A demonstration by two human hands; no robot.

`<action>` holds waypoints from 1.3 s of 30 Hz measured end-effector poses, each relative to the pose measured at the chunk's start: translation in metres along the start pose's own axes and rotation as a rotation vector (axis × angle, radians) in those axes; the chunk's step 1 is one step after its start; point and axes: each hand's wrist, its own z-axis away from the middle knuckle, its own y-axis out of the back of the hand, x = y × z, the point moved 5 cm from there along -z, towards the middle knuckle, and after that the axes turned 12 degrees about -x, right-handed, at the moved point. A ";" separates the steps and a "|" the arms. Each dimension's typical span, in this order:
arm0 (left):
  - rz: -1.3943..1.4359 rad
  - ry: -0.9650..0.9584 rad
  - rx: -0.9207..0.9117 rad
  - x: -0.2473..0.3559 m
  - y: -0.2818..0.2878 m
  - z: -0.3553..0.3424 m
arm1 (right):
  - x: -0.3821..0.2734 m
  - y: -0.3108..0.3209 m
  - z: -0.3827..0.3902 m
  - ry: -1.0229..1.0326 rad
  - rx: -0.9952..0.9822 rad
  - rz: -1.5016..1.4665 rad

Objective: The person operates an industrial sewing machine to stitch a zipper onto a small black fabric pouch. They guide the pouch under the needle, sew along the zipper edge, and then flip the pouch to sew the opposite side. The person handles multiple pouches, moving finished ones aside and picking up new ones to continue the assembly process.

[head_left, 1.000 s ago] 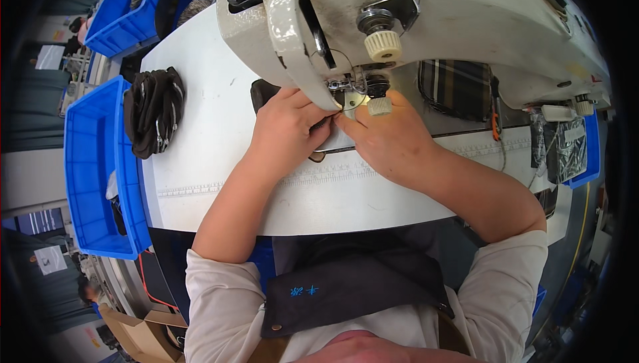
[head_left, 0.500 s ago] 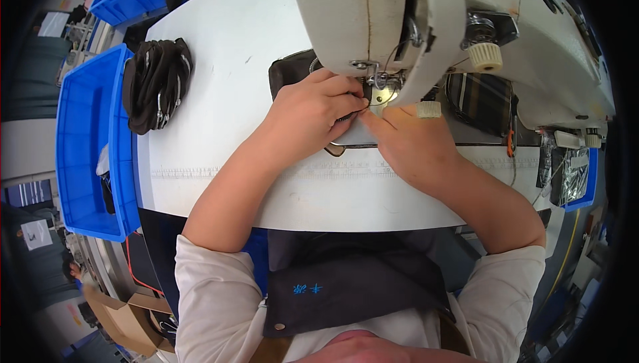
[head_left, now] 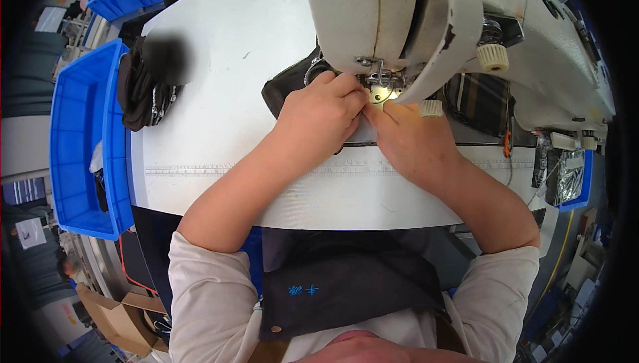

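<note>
A dark zippered fabric piece [head_left: 285, 87] lies at the head of a white sewing machine [head_left: 349, 20], with a metal zipper curving along its edge. My left hand [head_left: 321, 111] rests over it, thumb and fingers closed in a pinch on its edge and covering much of it. From the other side, my right hand [head_left: 416, 140] meets the left fingertips at the same edge, its thumb and index finger drawn together. Part of the right fingers is hidden behind the machine. Both sets of fingertips are just in front of the lit presser foot [head_left: 385, 82].
A pile of dark zippered pieces [head_left: 136, 90] sits at the table's left, beside a blue bin [head_left: 86, 143]. Right of the needle are a striped dark piece [head_left: 476, 103] and orange-handled snips [head_left: 508, 142]. A ruler strip [head_left: 266, 166] crosses the white tabletop [head_left: 359, 200].
The dark piece has turned slightly under my left hand, its far corner shifting left and down. My hands stay close together by the needle. The whole view has shifted a little.
</note>
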 end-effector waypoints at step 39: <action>0.009 0.131 -0.003 0.011 0.002 0.000 | 0.006 -0.007 0.002 -0.041 -0.114 0.068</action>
